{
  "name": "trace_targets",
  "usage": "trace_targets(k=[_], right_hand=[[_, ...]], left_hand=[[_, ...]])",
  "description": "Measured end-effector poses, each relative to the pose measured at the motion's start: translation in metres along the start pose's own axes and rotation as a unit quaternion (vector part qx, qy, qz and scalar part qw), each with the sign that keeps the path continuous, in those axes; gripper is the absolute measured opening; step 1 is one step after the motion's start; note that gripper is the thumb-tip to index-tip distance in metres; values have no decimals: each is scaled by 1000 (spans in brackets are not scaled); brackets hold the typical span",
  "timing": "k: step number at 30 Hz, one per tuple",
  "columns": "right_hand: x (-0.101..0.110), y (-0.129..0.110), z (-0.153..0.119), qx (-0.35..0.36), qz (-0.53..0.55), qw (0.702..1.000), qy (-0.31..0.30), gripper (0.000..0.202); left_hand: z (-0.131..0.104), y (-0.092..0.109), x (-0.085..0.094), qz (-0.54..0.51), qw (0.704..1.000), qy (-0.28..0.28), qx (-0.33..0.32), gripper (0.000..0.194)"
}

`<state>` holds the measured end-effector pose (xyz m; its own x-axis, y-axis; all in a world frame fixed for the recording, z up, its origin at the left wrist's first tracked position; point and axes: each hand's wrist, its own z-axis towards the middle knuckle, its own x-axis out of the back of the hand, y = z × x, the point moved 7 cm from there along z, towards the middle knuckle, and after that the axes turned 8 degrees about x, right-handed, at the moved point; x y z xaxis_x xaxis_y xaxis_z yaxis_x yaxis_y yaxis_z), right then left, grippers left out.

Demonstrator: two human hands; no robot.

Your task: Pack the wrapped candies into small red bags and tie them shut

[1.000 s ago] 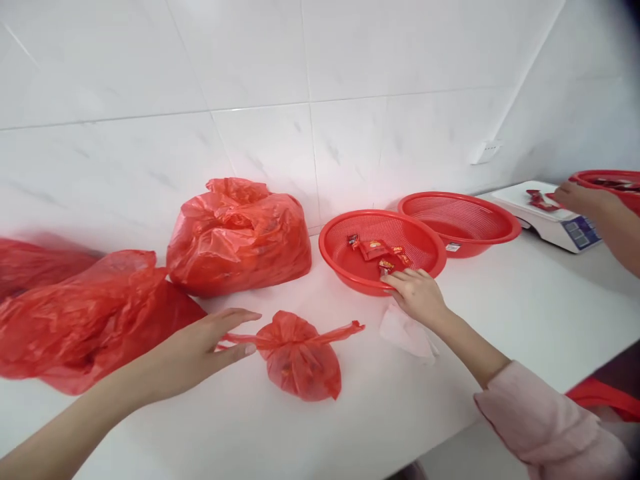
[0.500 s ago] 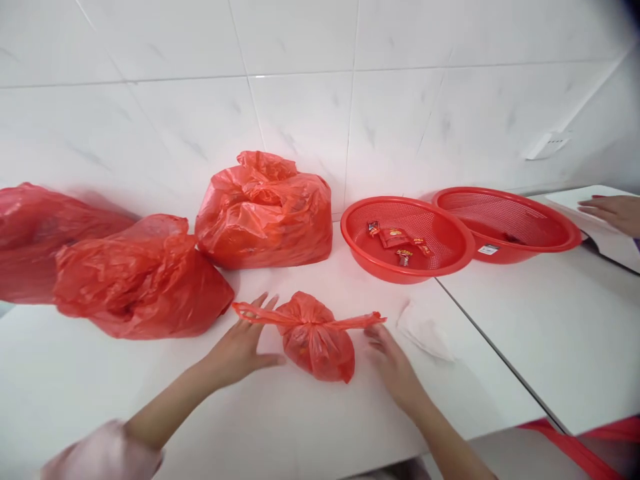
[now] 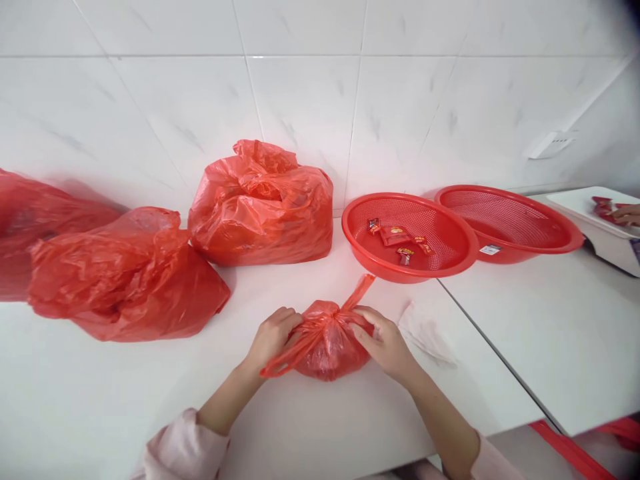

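Note:
A small red plastic bag (image 3: 330, 353), knotted at the top, rests on the white table between my hands. My left hand (image 3: 275, 333) grips its left side, fingers curled behind a loose handle that points toward the front left. With thumb and fingers closing on the plastic near the knot, my right hand (image 3: 383, 337) holds the right side. The other handle sticks up toward the back right. Some of my left fingertips are hidden by the plastic.
Large red bags (image 3: 263, 213) (image 3: 125, 280) stand at the back and left. A red basket (image 3: 410, 267) holds several wrapped pieces; another basket (image 3: 510, 253) overlaps behind it. A whitish cloth (image 3: 427, 333) lies right. A person's hand (image 3: 627, 213) is over a white tray (image 3: 575, 199).
Both my hands have closed in on the small bag and taken hold of it. Its handles have turned from sideways to slanting. The other person's hand has moved right.

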<state>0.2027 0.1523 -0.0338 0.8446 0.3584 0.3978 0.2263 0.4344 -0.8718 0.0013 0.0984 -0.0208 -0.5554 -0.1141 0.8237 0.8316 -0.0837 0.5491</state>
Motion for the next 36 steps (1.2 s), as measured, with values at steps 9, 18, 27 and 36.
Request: trace_targets(k=[9, 18, 27, 36], right_hand=[[8, 22, -1, -64, 45, 994, 70, 29], [-22, -2, 0, -146, 232, 962, 1, 57], [3, -15, 30, -92, 217, 966, 103, 33], [-23, -26, 7, 14, 45, 990, 129, 30]], left_hand=[[-28, -28, 6, -42, 990, 86, 104, 21], [-30, 1, -3, -157, 982, 11, 107, 77], [-22, 14, 11, -140, 989, -20, 39, 48], [-17, 20, -1, -229, 969, 71, 64, 36]])
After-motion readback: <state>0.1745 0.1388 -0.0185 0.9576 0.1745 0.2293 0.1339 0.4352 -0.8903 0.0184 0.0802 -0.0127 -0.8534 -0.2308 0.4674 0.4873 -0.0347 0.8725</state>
